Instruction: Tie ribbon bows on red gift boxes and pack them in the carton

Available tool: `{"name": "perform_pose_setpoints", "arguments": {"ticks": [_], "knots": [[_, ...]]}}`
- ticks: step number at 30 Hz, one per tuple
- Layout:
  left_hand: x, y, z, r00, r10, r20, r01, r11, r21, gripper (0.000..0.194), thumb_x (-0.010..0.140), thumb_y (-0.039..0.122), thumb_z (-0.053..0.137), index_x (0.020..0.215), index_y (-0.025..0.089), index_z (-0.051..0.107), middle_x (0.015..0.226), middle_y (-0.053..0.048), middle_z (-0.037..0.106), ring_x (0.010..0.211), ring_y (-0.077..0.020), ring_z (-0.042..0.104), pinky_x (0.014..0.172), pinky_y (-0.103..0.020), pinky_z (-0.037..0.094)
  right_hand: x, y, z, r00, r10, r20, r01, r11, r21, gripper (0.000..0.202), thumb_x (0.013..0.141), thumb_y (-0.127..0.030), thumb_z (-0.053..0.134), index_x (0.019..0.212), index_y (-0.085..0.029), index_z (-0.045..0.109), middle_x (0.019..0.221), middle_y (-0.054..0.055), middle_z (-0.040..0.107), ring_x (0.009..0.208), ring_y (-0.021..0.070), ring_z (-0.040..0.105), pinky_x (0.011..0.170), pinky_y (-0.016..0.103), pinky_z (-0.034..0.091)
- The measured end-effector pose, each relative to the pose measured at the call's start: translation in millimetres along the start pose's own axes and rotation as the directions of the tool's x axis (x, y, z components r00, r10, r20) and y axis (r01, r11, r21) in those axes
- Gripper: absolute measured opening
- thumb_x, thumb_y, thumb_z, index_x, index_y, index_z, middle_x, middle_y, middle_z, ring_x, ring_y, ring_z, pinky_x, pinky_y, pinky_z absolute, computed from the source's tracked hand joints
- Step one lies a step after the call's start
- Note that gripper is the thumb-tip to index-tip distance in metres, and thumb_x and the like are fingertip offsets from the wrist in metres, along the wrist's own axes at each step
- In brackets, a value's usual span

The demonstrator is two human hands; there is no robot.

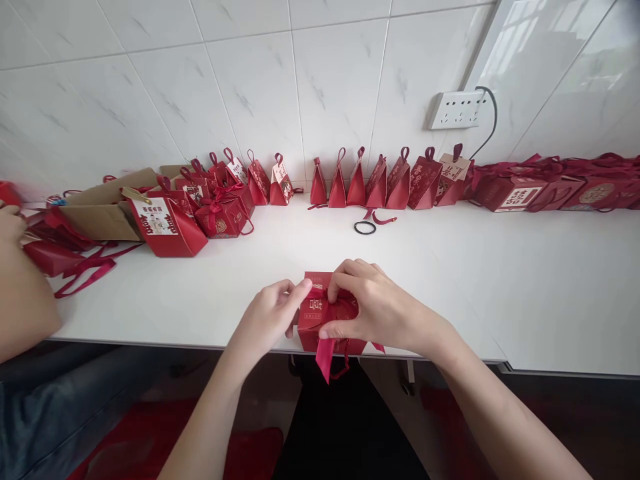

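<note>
A red gift box [311, 321] with gold characters sits at the table's front edge between my hands. Around its top runs a dark red ribbon [325, 360], whose tail hangs over the front side. My left hand [273, 310] is at the box's left side, its thumb and fingers closed on the ribbon near the top. Over the right part of the lid, my right hand [373, 300] curls its fingers and thumb around the ribbon bow, which it partly hides. A thin red cord handle [345, 367] dangles below the box front.
Several red peaked boxes [397, 187] line the wall. More ribboned boxes [520, 192] stand at the right. On the left are an open cardboard box [103, 223], red boxes and another person's arm [25, 293]. A black ring [365, 228] and a ribbon scrap [384, 220] lie mid-table.
</note>
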State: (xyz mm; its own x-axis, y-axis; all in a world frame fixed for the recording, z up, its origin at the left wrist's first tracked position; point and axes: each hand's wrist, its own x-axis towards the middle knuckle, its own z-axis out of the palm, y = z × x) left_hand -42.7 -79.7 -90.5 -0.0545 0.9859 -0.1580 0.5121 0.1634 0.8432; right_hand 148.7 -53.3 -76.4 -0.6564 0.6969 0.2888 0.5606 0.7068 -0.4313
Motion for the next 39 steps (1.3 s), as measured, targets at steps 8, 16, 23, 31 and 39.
{"name": "perform_pose_setpoints", "arguments": {"ticks": [8,16,23,31,39], "knots": [[4,-6,17.2,0.991,0.060,-0.120,-0.077,0.986,-0.147,0.043,0.077,0.054,0.054,0.058,0.019,0.039,0.050,0.006,0.037,0.045,-0.0077,0.032,0.045,-0.020,0.024,-30,-4,7,0.963,0.033,-0.266,0.006,0.990,0.144,0.045,0.078,-0.052,0.060,0.109,-0.021,0.050,0.114,0.012,0.054,0.105,0.0257,0.052,0.088,0.042,0.044],[-2,-1,24.8,0.979,0.072,-0.191,-0.100,0.985,-0.143,0.044,0.079,0.050,0.053,0.055,0.019,0.033,0.049,0.006,0.031,0.046,-0.0076,0.029,0.045,-0.020,0.021,-25,30,19,0.759,0.645,-0.086,-0.529,0.689,0.496,0.051,0.086,-0.062,0.034,0.056,-0.021,0.035,0.055,-0.002,0.041,0.051,0.0118,0.035,0.050,0.026,0.029],[0,-4,29.5,0.977,0.102,-0.186,-0.131,0.979,-0.156,0.044,0.081,0.049,0.051,0.056,0.019,0.030,0.051,0.006,0.029,0.047,-0.0075,0.028,0.045,-0.020,0.022,-12,31,32,0.794,0.608,0.023,-0.402,0.495,0.770,0.043,0.086,-0.047,0.041,0.055,-0.021,0.025,0.054,-0.005,0.026,0.051,0.0099,0.026,0.051,0.026,0.024],[1,-6,35.2,0.961,0.112,-0.254,-0.159,0.972,-0.174,0.044,0.084,0.046,0.048,0.057,0.020,0.025,0.051,0.007,0.024,0.047,-0.0069,0.023,0.043,-0.020,0.019,-24,23,44,0.805,0.575,-0.147,-0.171,0.462,0.870,0.035,0.081,-0.043,0.051,0.058,-0.020,0.036,0.053,-0.006,0.035,0.049,0.0084,0.030,0.049,0.022,0.026],[-5,-3,43.4,0.951,0.088,-0.297,-0.145,0.974,-0.175,0.042,0.085,0.044,0.045,0.059,0.020,0.023,0.053,0.006,0.023,0.048,-0.0072,0.022,0.043,-0.019,0.019,-31,28,60,0.792,0.601,-0.112,-0.064,0.264,0.962,0.035,0.078,-0.044,0.060,0.061,-0.019,0.042,0.054,-0.006,0.038,0.049,0.0074,0.029,0.048,0.021,0.025]]}}
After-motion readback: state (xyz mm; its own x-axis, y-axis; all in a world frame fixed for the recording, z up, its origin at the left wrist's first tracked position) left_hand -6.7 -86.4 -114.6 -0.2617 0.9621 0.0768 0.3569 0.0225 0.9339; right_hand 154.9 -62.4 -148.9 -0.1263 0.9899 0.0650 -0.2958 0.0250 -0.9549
